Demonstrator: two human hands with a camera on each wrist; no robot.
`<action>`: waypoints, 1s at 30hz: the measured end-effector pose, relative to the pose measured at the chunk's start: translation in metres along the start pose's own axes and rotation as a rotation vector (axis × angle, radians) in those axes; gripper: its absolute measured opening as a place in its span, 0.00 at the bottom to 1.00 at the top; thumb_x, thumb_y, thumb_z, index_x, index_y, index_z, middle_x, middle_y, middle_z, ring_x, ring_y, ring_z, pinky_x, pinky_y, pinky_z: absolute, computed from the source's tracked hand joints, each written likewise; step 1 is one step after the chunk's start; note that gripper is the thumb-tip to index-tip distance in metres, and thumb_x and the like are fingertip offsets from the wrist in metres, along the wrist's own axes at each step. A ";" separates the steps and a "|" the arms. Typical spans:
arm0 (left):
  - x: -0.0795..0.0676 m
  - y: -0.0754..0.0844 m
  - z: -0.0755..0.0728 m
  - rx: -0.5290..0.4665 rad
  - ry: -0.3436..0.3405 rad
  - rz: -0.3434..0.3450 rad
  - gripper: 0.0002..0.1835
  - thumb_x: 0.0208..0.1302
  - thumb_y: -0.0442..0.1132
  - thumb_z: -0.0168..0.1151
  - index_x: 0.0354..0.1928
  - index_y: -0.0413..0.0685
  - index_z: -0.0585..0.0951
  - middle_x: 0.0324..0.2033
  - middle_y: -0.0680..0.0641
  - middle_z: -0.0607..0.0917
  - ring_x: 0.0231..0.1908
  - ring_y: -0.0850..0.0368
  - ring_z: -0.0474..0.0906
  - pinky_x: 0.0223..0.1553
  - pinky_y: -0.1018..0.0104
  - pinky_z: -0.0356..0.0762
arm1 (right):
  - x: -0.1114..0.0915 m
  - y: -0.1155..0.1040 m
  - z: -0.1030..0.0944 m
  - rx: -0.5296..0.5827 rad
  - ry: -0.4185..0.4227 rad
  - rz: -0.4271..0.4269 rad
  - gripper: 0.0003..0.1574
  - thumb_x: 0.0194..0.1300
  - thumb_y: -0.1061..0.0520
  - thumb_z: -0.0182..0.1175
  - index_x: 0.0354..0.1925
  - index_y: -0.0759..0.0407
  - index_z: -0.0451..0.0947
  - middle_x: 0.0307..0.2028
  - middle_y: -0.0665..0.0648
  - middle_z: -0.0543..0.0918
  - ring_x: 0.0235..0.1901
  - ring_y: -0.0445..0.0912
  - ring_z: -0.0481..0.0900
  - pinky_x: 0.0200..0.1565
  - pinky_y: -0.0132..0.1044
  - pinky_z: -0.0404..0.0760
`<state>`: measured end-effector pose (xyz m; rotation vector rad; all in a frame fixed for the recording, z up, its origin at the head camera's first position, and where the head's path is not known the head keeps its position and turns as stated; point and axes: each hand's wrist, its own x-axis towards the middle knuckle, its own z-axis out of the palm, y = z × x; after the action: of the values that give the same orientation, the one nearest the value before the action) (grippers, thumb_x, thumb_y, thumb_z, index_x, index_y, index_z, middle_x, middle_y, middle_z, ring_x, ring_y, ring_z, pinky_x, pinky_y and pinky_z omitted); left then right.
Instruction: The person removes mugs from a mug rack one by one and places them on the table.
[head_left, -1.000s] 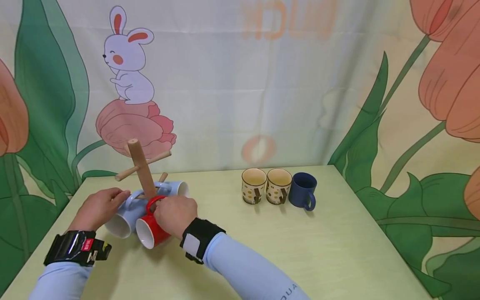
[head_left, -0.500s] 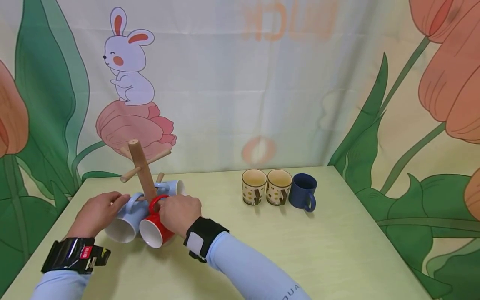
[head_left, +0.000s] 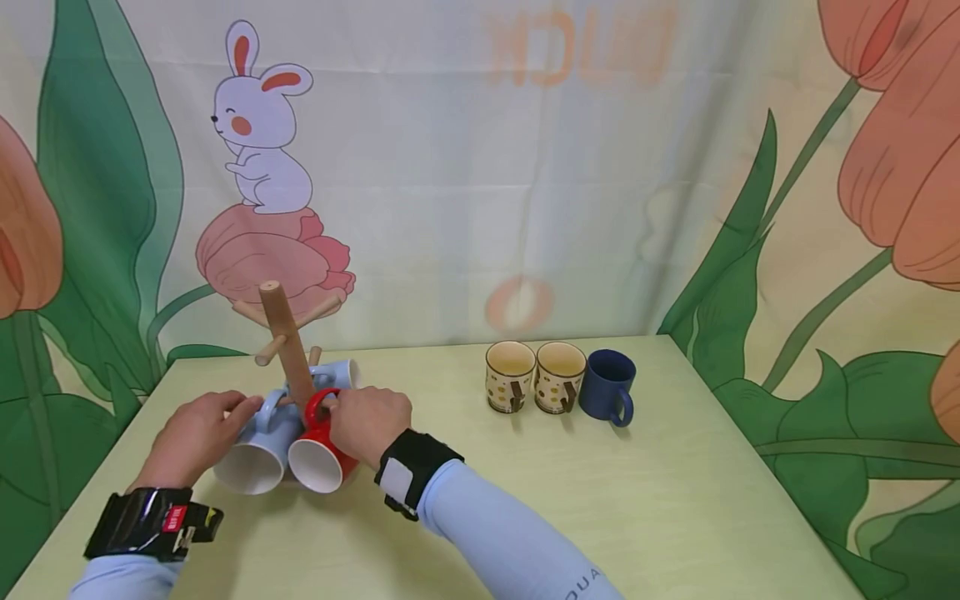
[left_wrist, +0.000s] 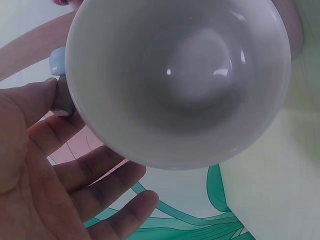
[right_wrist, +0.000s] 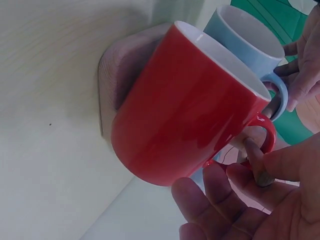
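Observation:
A wooden mug tree [head_left: 287, 350] stands at the left of the table with mugs on its lower pegs. My left hand [head_left: 191, 435] pinches the tip of one peg [left_wrist: 63, 97] between thumb and index finger; the other fingers are spread. On that peg hangs a light blue mug [head_left: 273, 442], white inside. My right hand [head_left: 371, 425] pinches another lower peg [right_wrist: 257, 162], which passes through the handle of a red mug [right_wrist: 185, 110]. Both mugs lie tilted, mouths toward me. Behind the post, another light blue mug [head_left: 343, 372] is partly hidden.
Two cream dotted mugs [head_left: 510, 377] [head_left: 560, 377] and a dark blue mug [head_left: 606, 385] stand upright in a row near the table's back edge. Bare upper pegs [head_left: 270, 350] stick out from the post. A printed curtain [head_left: 450, 167] hangs behind the table.
The mug tree has turned: its front pegs and mugs swung right, and the rear light blue mug swung left. My right hand moved slightly right with its peg; my left hand shifted a little.

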<state>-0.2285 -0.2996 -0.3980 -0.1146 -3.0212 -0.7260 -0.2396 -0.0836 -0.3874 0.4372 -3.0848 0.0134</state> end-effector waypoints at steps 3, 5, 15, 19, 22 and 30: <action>-0.001 -0.001 0.001 0.003 0.008 0.005 0.33 0.76 0.56 0.48 0.57 0.27 0.76 0.51 0.25 0.79 0.51 0.27 0.74 0.47 0.32 0.73 | 0.002 0.001 0.001 0.031 0.010 0.021 0.19 0.72 0.35 0.51 0.39 0.40 0.84 0.16 0.47 0.74 0.19 0.43 0.74 0.20 0.37 0.72; -0.002 -0.002 0.002 0.006 0.011 0.009 0.32 0.76 0.55 0.49 0.57 0.27 0.77 0.50 0.25 0.79 0.50 0.27 0.75 0.46 0.32 0.74 | 0.002 0.002 0.002 0.045 0.013 0.030 0.19 0.71 0.34 0.50 0.40 0.39 0.84 0.16 0.47 0.74 0.20 0.43 0.75 0.21 0.36 0.72; -0.005 -0.001 0.005 0.013 0.018 0.003 0.31 0.76 0.54 0.51 0.55 0.27 0.78 0.49 0.26 0.80 0.51 0.26 0.74 0.47 0.31 0.73 | 0.009 0.008 0.006 0.074 0.032 0.033 0.19 0.71 0.34 0.51 0.47 0.35 0.84 0.18 0.45 0.76 0.24 0.43 0.78 0.23 0.36 0.75; -0.005 0.001 0.006 0.021 0.023 -0.005 0.30 0.75 0.54 0.52 0.54 0.27 0.78 0.49 0.25 0.79 0.52 0.25 0.73 0.48 0.30 0.72 | 0.012 0.009 0.006 0.080 0.036 0.035 0.19 0.72 0.34 0.50 0.49 0.35 0.83 0.18 0.46 0.76 0.24 0.43 0.79 0.24 0.36 0.75; -0.006 0.003 0.007 0.027 0.035 -0.001 0.30 0.74 0.53 0.53 0.54 0.27 0.79 0.49 0.25 0.79 0.52 0.25 0.73 0.48 0.30 0.72 | 0.014 0.011 0.006 0.086 0.044 0.036 0.19 0.73 0.34 0.49 0.49 0.34 0.83 0.18 0.45 0.77 0.25 0.43 0.80 0.24 0.36 0.75; -0.011 0.011 0.008 0.061 0.087 0.021 0.25 0.72 0.49 0.57 0.49 0.28 0.81 0.45 0.26 0.79 0.48 0.28 0.75 0.44 0.32 0.76 | 0.021 0.015 0.003 0.109 0.033 0.023 0.17 0.73 0.37 0.51 0.51 0.33 0.83 0.19 0.44 0.77 0.24 0.42 0.78 0.23 0.34 0.74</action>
<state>-0.2165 -0.2867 -0.4007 -0.1101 -2.9512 -0.6190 -0.2638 -0.0753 -0.3900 0.4007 -3.0667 0.1877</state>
